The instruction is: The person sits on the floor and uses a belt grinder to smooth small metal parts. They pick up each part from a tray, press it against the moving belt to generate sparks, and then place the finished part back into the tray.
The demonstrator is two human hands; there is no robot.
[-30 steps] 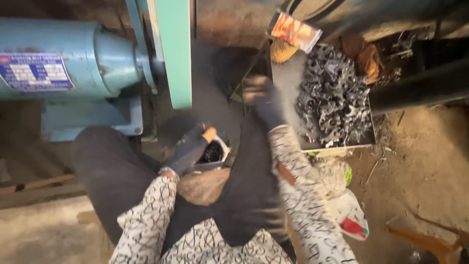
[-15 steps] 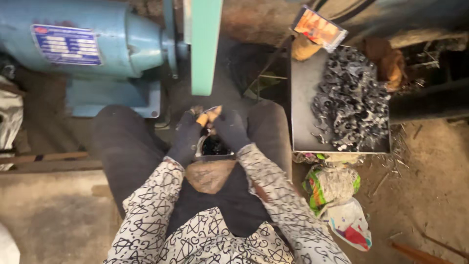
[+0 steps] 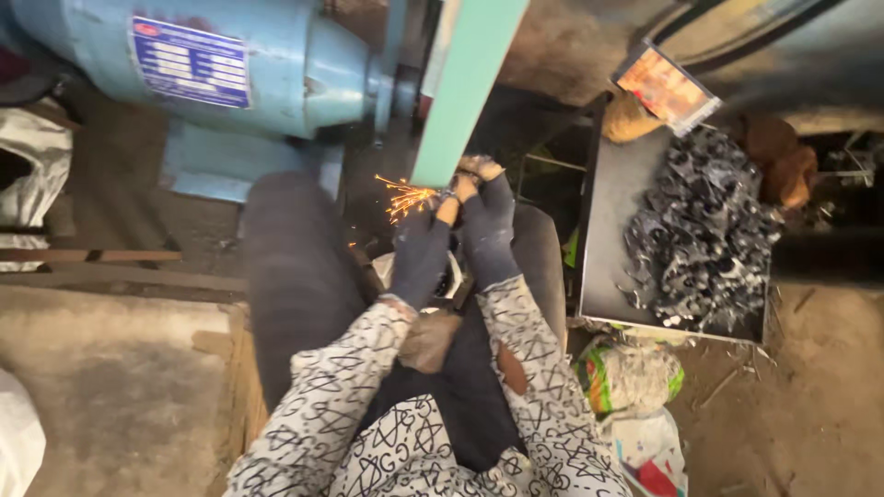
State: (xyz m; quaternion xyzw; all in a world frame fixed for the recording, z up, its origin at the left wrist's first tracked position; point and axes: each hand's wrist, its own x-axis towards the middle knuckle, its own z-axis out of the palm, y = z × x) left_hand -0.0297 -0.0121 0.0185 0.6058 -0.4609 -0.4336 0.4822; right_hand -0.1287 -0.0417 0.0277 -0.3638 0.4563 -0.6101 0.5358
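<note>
Gloved left hand [image 3: 419,258] and right hand [image 3: 488,225], grip clamped on small workpiece [image 3: 448,195], sparks [image 3: 401,195] flying

Blue label [image 3: 191,62] — orange packet [image 3: 667,89]

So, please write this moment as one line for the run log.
left hand: gloved, at green belt | right hand: gloved, beside left | sparks: flying left | tray: metal pieces, right

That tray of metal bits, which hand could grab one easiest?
Probably the right hand. The tray of dark metal pieces sits on its side; the left hand is farther away, by the sparks.
</note>
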